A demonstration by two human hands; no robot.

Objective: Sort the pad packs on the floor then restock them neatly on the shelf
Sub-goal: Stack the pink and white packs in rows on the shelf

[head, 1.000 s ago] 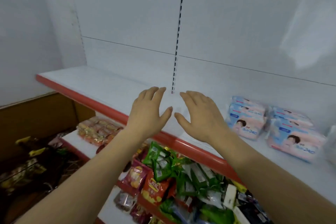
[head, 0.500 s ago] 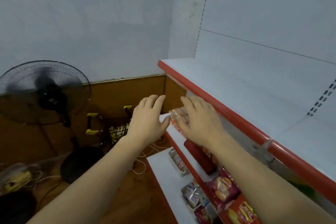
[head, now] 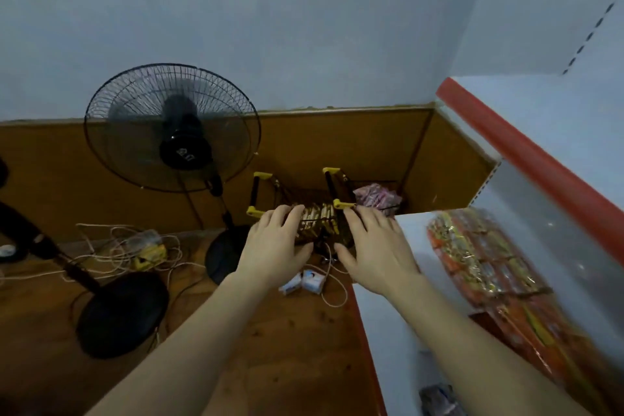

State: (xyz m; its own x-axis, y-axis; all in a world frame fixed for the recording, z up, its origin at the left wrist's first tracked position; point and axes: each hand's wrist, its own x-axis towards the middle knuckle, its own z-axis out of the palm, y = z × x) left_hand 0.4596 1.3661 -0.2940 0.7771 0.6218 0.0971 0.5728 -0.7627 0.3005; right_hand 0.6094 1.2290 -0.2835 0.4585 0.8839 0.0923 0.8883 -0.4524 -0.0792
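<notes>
Room: wooden floor (head: 277, 348) met a pale blue wall, with a black standing fan (head: 172, 127) at the left and loose cords near its base.
Shelf: white shelving with a red edge (head: 540, 159) stood at the right, and orange snack bags (head: 496, 267) lay on a lower board.
Pad packs: 2 small white packs (head: 304, 282) lay on the floor, just below and between the wrists.
Left hand: left hand (head: 273, 246) was held out flat, fingers straight, holding nothing.
Right hand: right hand (head: 374, 246) was the same, empty and spread.
Advice: probably it was best to bend low, gather both packs together, turn the prints 1 way, then carry them up.
</notes>
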